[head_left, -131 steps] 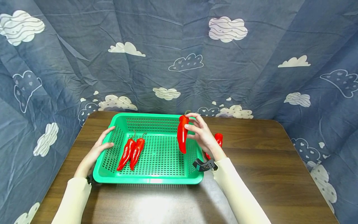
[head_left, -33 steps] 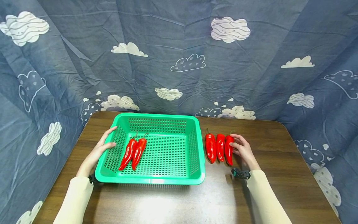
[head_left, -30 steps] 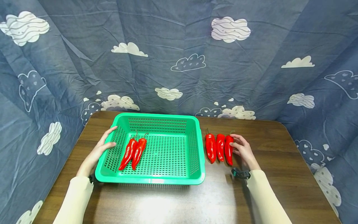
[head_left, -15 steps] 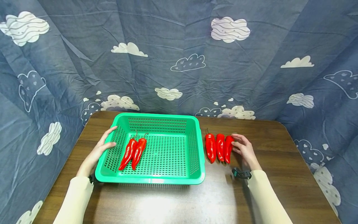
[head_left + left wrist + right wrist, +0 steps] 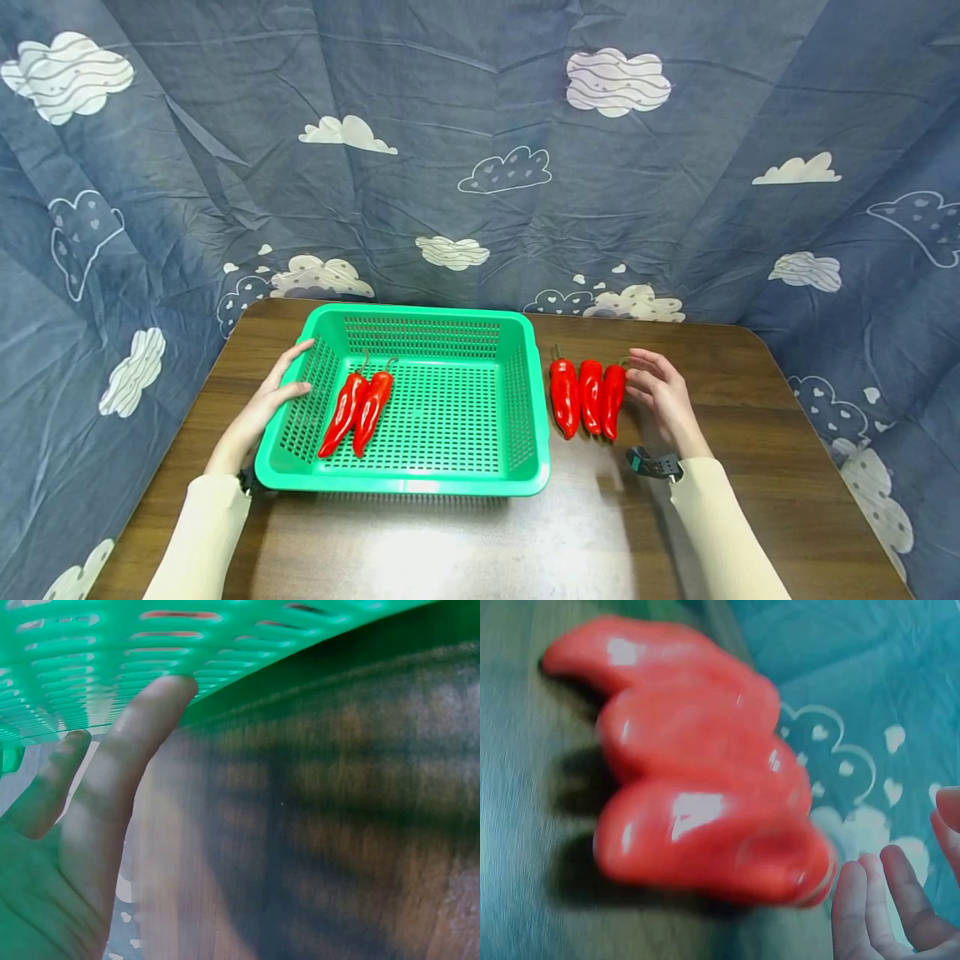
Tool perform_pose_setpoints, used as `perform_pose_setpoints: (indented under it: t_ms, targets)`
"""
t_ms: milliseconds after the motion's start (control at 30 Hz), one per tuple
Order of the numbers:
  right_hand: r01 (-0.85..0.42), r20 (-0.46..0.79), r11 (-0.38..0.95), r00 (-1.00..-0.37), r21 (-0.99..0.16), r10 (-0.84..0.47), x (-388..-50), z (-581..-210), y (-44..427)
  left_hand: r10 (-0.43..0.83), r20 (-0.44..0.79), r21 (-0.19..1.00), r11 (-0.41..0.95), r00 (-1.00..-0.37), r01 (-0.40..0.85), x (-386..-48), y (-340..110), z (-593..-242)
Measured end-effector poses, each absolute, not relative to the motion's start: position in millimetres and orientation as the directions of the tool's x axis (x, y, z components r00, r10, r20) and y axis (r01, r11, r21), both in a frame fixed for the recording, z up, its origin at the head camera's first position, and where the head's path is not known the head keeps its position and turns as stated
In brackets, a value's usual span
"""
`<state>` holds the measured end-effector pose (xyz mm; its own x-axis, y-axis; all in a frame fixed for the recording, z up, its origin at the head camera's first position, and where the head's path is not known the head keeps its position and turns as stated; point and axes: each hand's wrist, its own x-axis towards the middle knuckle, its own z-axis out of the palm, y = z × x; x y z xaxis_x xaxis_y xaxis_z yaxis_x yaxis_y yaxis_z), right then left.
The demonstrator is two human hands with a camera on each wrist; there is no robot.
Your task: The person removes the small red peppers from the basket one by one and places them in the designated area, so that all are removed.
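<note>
My left hand [image 5: 258,408] holds the left rim of a green plastic basket [image 5: 405,485]; thumb and a finger reach over the rim. In the left wrist view, other fingers [image 5: 112,780] lie against the outside of its slotted wall. Inside the basket, on its left, lie two red peppers [image 5: 345,415] side by side. Three more stand in a row on the table: a left pepper [image 5: 564,398], a middle pepper [image 5: 591,398] and a right pepper [image 5: 613,402]. Just right of that last one, my right hand [image 5: 667,398] hovers with fingers spread, holding nothing.
A brown wooden table [image 5: 750,467] bears everything. Behind and around it hangs a dark blue curtain [image 5: 480,233] with white clouds. The basket's right wall stands close to the left pepper of the row.
My right hand took a pepper from over the basket to the row's right end. It has since shifted that pepper slightly, let go and drawn back right. The left hand has stayed at the rim.
</note>
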<state>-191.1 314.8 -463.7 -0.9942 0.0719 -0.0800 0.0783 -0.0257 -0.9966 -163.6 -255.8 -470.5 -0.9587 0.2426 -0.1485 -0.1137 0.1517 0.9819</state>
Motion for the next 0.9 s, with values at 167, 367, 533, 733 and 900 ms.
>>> perform_pose_setpoints:
  t_ms: [167, 367, 533, 733, 900]
  targets:
    - [0.049, -0.051, -0.066, -0.998, -0.997, 0.032, -192, -454, 300, 0.245, -0.142, 0.985, 0.134, -0.959, -0.112, -163, -255, -470]
    - [0.049, -0.048, -0.056, -0.999, -0.997, -0.02, -192, -441, 280, 0.249, -0.139, 0.987, 0.108, -0.958, -0.115, -162, -255, -470]
    - [0.057, -0.056, -0.018, -0.997, -0.998, -0.053, -193, -432, 264, 0.244, -0.136, 0.986, 0.132, -0.96, -0.106, -163, -256, -471]
    - [0.045, -0.047, 0.019, -0.991, -0.999, -0.122, -193, -422, 245, 0.245, -0.145, 0.987, 0.106, -0.959, -0.123, -161, -254, -471]
    - [0.046, -0.046, 0.003, -0.984, -0.999, -0.17, -194, -414, 228, 0.245, -0.146, 0.987, 0.095, -0.958, -0.126, -161, -254, -469]
